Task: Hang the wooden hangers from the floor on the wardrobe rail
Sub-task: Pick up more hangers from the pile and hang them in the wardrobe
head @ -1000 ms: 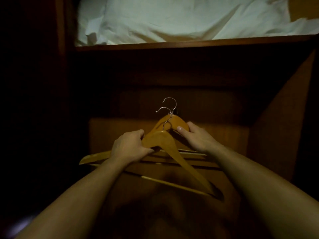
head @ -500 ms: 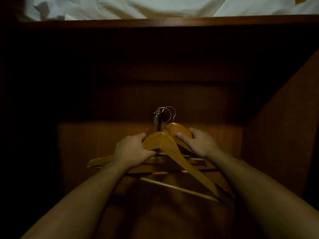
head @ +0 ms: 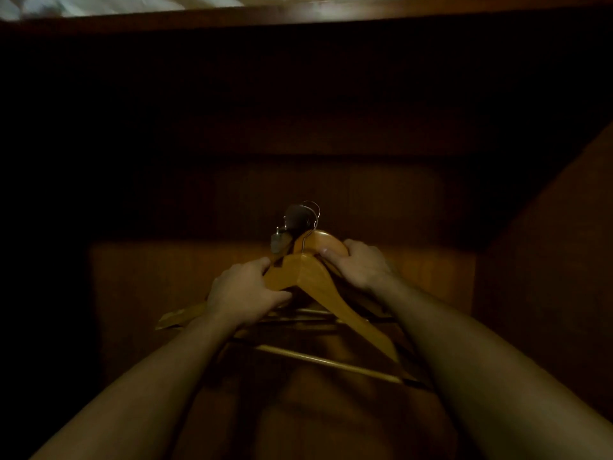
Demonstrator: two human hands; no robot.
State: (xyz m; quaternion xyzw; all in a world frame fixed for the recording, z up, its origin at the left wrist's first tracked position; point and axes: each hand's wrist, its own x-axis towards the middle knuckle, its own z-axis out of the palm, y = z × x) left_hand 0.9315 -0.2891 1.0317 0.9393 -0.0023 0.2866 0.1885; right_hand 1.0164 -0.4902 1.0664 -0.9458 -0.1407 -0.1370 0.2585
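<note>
Inside a dim wardrobe I hold two wooden hangers, one behind the other. My left hand [head: 243, 292] grips the left shoulder of the nearer hanger [head: 331, 293]. My right hand [head: 363, 265] grips the top of the farther hanger [head: 320, 244]. Their metal hooks [head: 313, 215] sit at the end of a dark rail [head: 292, 219] that points toward me. A small metal rail fitting [head: 278, 240] shows just left of the hooks. Whether the hooks rest on the rail I cannot tell.
The wardrobe's wooden back panel [head: 331, 194] lies behind the rail and a side wall [head: 547, 260] rises at the right. A shelf edge [head: 298, 14] runs across the top with white bedding [head: 49, 5] on it. The left side is in deep shadow.
The view has tipped down, so the shelf and bedding slid to the top edge. Both hands brought the hangers forward, and the hooks now overlap the dark rail end.
</note>
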